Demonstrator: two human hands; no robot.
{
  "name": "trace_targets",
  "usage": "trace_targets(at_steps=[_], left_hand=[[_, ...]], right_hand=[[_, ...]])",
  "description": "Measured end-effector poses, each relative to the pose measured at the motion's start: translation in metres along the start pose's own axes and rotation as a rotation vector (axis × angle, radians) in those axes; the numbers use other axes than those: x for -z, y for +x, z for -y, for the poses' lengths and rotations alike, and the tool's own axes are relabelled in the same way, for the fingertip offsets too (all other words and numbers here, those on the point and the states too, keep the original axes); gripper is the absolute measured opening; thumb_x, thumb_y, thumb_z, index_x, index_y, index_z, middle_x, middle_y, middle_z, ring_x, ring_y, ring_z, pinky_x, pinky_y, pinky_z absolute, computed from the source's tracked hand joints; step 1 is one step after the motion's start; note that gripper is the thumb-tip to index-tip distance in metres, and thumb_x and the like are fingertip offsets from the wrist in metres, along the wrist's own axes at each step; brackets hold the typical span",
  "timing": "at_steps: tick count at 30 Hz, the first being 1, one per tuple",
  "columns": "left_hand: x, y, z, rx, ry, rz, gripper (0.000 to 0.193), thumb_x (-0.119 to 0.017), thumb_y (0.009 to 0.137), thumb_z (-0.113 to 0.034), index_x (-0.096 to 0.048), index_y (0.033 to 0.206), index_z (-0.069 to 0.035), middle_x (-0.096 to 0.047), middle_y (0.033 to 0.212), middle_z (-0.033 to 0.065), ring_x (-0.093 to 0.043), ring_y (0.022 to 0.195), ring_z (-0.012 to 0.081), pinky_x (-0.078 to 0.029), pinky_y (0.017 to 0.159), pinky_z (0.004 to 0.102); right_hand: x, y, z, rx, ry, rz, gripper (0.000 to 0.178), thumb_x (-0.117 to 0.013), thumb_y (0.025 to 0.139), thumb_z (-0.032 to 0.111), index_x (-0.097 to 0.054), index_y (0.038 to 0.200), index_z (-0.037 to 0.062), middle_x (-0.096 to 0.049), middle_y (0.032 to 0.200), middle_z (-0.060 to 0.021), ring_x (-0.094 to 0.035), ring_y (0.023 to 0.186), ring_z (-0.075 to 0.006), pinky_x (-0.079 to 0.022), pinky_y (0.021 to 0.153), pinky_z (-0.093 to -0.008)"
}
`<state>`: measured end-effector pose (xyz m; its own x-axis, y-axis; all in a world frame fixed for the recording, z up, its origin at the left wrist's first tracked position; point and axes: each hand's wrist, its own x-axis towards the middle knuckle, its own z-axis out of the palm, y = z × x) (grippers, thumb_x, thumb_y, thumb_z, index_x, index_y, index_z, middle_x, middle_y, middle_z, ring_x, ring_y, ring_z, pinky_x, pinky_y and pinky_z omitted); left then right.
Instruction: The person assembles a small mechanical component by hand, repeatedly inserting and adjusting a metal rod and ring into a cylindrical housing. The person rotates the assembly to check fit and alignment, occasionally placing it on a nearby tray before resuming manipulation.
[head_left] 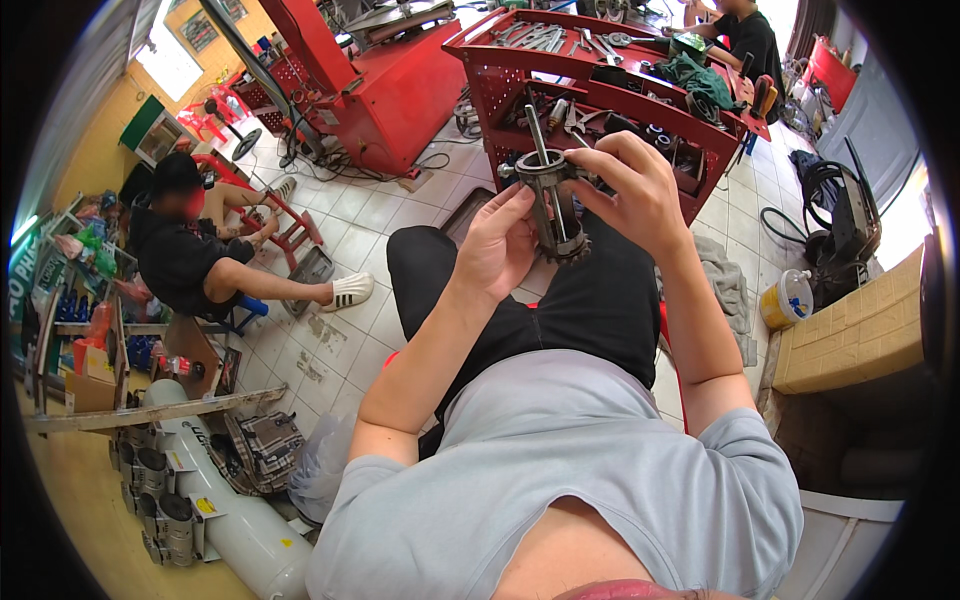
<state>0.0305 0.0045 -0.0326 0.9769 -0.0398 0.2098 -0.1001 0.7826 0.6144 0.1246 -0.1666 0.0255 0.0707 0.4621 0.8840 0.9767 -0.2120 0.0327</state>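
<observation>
Above my lap I hold a dark, greasy, cage-shaped metal part (548, 205). It has a ring at the top, upright bars and a toothed rim at the bottom. A bright metal rod (537, 130) sticks up out of its ring. My left hand (495, 238) is closed round the part's left side, with the thumb against a bar. My right hand (635, 190) is at the upper right, its thumb and fingers pinched at the edge of the ring. Whether a small piece sits between those right fingertips is hard to make out.
Ahead stands a red tool trolley (480, 75) with wrenches (530, 37) and a green cloth (695, 80). A person (190, 240) sits at the left; another person (750, 45) is at the far right. A yellow bucket (787, 300) stands right, a white tank (235, 510) lower left.
</observation>
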Motion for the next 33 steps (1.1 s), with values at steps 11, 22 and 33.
trace_targets(at_steps=[11,22,33], left_hand=[[-0.01,0.0,0.007,-0.108,0.076,-0.308,0.017,-0.061,0.093,-0.015,-0.062,0.109,-0.007,-0.067,0.099,0.0042,-0.063,0.086,0.0134,-0.055,0.074,0.0324],[-0.013,-0.001,0.007,-0.16,0.116,-0.317,0.013,-0.059,0.095,-0.016,-0.065,0.104,-0.009,-0.067,0.097,0.0007,-0.062,0.087,0.0091,-0.051,0.077,0.0267],[-0.011,-0.001,0.007,-0.104,0.12,-0.316,0.01,-0.06,0.094,-0.017,-0.064,0.101,-0.012,-0.062,0.087,-0.0042,-0.056,0.079,0.0062,-0.05,0.072,0.0261]], right_hand=[[-0.005,0.004,0.016,-0.221,0.007,-0.011,0.027,-0.074,0.072,0.013,-0.066,0.097,0.0095,-0.054,0.082,-0.0058,-0.057,0.068,-0.0241,-0.047,0.06,-0.0343],[-0.032,-0.008,0.03,-0.272,0.039,-0.064,0.015,-0.074,0.075,0.015,-0.064,0.083,0.0068,-0.053,0.074,-0.0061,-0.056,0.062,-0.0246,-0.045,0.055,-0.0356],[-0.041,-0.012,0.025,-0.299,0.068,-0.107,0.017,-0.075,0.075,0.019,-0.063,0.079,0.0078,-0.054,0.071,-0.005,-0.055,0.061,-0.0244,-0.043,0.055,-0.0356]])
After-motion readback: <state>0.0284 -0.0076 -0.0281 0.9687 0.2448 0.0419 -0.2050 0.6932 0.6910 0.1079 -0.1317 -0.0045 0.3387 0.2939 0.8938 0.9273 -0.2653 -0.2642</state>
